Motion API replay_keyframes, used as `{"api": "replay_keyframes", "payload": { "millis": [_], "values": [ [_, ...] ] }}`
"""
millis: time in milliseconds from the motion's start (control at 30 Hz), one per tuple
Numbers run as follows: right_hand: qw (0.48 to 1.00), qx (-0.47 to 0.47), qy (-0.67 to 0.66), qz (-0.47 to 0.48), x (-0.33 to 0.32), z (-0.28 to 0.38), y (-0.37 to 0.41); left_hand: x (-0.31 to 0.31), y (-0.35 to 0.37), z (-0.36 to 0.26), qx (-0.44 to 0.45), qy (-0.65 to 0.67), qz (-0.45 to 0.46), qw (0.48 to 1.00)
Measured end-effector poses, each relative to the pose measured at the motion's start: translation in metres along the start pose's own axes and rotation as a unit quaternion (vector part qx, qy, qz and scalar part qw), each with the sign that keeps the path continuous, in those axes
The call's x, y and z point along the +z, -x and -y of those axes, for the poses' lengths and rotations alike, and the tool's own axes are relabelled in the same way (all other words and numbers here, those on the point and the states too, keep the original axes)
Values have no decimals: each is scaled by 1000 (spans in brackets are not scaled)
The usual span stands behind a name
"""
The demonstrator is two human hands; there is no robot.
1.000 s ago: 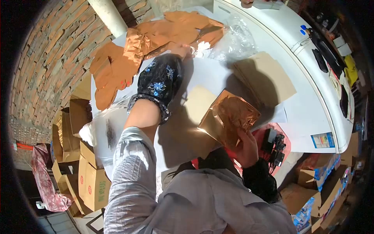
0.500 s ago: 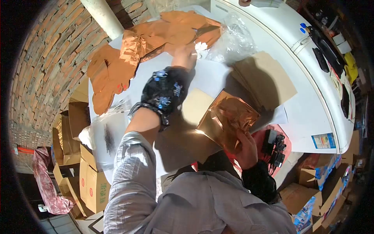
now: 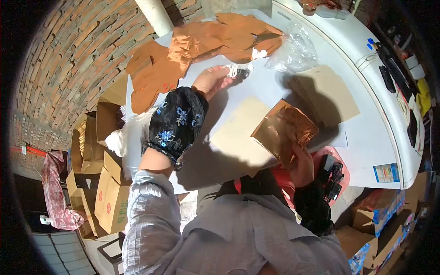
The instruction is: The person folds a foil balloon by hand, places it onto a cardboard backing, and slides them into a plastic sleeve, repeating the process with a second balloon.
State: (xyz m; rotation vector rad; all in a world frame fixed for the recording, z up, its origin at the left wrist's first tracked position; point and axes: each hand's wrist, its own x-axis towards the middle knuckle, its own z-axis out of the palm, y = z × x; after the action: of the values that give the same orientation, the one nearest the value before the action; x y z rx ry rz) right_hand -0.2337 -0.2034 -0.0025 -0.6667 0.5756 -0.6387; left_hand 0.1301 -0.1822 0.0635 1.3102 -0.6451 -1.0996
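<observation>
My left hand, in a black sleeve cover with blue flowers, is closed over the white table. Between its fingertips is a small looped bunch of white string. My right hand, low and near my body, grips the lower corner of a shiny copper-coloured foil pouch. Beneath the pouch lies a sheet of tan card. Beyond my left hand spread several copper-coloured foil pieces, with another white tuft at their edge.
A crumpled clear plastic bag and tan cardboard sheets lie to the right. The white appliance borders that side. A black adapter with cables rests on something red. Cardboard boxes stand at the left.
My left hand has drawn back from the far foil pieces and now has white string in its fingertips. My right hand still grips the foil pouch. The whole view has shifted somewhat.
</observation>
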Motion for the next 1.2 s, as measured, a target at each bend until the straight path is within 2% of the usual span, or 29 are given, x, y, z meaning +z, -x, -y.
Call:
{"api": "replay_keyframes", "payload": {
  "millis": [33, 100, 167, 200, 333, 433, 533, 633, 667, 767, 800, 867, 900, 933, 967, 1033, 1067, 1100, 1167, 1200],
  "values": [
    [1000, -11, 2, 0, -1, -1, -1, 1, 3, 1, 2, -24, 2, 1000],
    [1000, -30, 7, -3, -2, -4, -1, 0, 8, 5, 36, -179, 50, 982],
    [999, -26, -21, -28, 6, -2, -1, -7, 6, 14, 44, -306, 102, 945],
    [998, -23, -36, -40, 10, -2, -1, -10, 7, 17, 31, -270, 106, 957],
    [999, -13, -26, -21, 4, -3, -2, -19, 15, 22, 0, -335, -7, 942],
    [1000, -12, -23, -6, 0, -4, -3, -18, 25, 37, 99, -383, -20, 918],
    [1000, -4, -26, -13, -7, -5, -5, 4, 33, 49, 359, -447, 5, 819],
    [999, -12, -29, -19, 1, -2, -4, 1, 21, 57, 343, -544, 80, 761],
    [999, -16, -36, -18, 6, -1, -3, -1, 17, 61, 365, -561, 66, 740],
    [999, -15, -47, -14, 8, 1, -1, 0, 16, 65, 241, -472, -16, 848],
    [999, -11, -49, -14, 8, 1, 0, 6, 25, 60, 218, -454, -40, 863],
    [999, -30, 31, 11, -13, -4, -5, 24, 49, 46, 83, -293, -31, 952],
    [997, -36, 72, 20, -24, -9, -6, 30, 59, 48, 10, -206, -25, 978],
    [973, -104, 206, 9, -31, -14, -9, 32, 67, 57, 14, -150, -12, 989],
    [927, -168, 335, 2, -36, -18, -13, 35, 76, 66, -5, -136, -12, 991],
    [942, -159, 297, -12, -23, -13, -12, 46, 94, 75, -36, -110, -15, 993],
    [988, -84, 125, -21, -12, -6, -7, 40, 90, 101, 13, -116, -26, 993],
    [998, -7, -52, -30, -2, -1, -3, 48, 95, 101, 48, -236, -72, 968],
    [998, 15, -45, -36, -12, -3, -5, 69, 105, 95, 119, -463, -160, 863],
    [998, 25, -41, -39, -20, -5, -6, 71, 106, 99, 169, -478, -150, 849]
  ]
}}
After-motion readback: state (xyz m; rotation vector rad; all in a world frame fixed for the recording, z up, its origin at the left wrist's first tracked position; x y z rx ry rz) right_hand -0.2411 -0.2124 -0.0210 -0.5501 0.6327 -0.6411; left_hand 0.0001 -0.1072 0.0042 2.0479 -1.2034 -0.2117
